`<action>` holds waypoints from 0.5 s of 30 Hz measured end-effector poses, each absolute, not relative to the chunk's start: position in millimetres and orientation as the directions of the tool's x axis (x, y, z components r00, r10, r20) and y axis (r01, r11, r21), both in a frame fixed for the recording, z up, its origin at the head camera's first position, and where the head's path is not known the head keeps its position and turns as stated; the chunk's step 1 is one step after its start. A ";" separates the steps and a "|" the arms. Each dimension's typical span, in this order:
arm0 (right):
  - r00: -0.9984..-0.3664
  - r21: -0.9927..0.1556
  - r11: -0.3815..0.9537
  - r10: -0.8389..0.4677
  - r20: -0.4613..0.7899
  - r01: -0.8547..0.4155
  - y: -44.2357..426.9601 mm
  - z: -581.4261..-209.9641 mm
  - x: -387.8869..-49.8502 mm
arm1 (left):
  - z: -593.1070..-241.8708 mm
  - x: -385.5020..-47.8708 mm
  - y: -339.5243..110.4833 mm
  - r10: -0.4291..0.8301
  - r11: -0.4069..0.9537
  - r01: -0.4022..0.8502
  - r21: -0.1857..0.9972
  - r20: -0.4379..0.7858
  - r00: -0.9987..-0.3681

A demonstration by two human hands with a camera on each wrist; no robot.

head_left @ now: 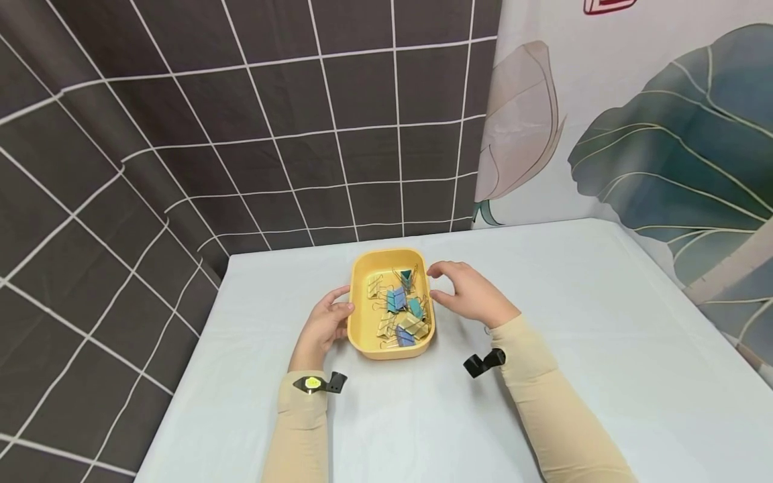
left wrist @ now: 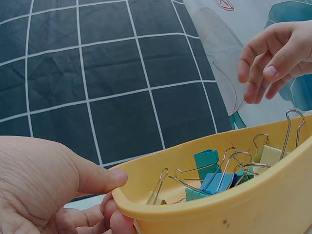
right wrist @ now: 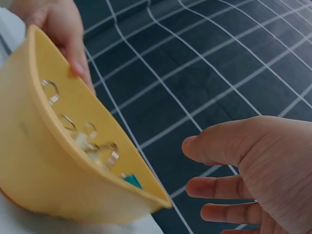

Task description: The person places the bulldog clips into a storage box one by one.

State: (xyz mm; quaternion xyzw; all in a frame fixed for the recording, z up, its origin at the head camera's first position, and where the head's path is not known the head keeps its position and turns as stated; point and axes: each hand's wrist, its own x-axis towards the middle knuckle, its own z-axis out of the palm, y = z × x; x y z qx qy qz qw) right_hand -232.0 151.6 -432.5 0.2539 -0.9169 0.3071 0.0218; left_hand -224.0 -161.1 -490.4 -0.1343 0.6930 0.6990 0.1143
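Observation:
A yellow plastic box [head_left: 359, 335] with rounded corners holds several binder clips [head_left: 396, 300] in blue, teal and pale yellow, lying in a loose heap. My left hand [head_left: 324, 327] grips its left side; in the left wrist view the thumb [left wrist: 100, 179] is over the rim and the fingers curl below it. Just off the right side is my right hand [head_left: 473, 293], apart from the box. Its fingers [right wrist: 217, 187] are loosely spread and hold nothing in the right wrist view. Whether the box rests fully on the table cannot be told.
A white cloth covers the table [head_left: 392, 416]. Behind and to the left hangs a dark curtain with a white grid [head_left: 290, 154]. A pale curtain with leaf prints [head_left: 682, 147] hangs at the right. Each wrist wears a black camera mount [head_left: 485, 362].

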 end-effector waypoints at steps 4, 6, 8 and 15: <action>-0.881 -0.565 0.687 -0.437 0.181 -0.457 168.0 -430.9 -233.9 | -490.3 -223.8 -161.2 -0.032 -0.001 -0.344 0.939 -0.343 -0.939; -0.886 -0.578 0.685 -0.433 0.168 -0.444 175.6 -431.2 -234.4 | -489.9 -223.5 -161.2 -0.031 0.003 -0.340 0.940 -0.340 -0.940; -0.888 -0.585 0.685 -0.434 0.151 -0.434 182.8 -433.1 -234.6 | -489.5 -223.1 -161.1 -0.031 0.005 -0.340 0.940 -0.340 -0.940; -0.877 -0.570 0.703 -0.475 0.069 -0.426 207.1 -446.7 -232.4 | -488.7 -222.6 -161.0 -0.030 0.013 -0.340 0.940 -0.339 -0.940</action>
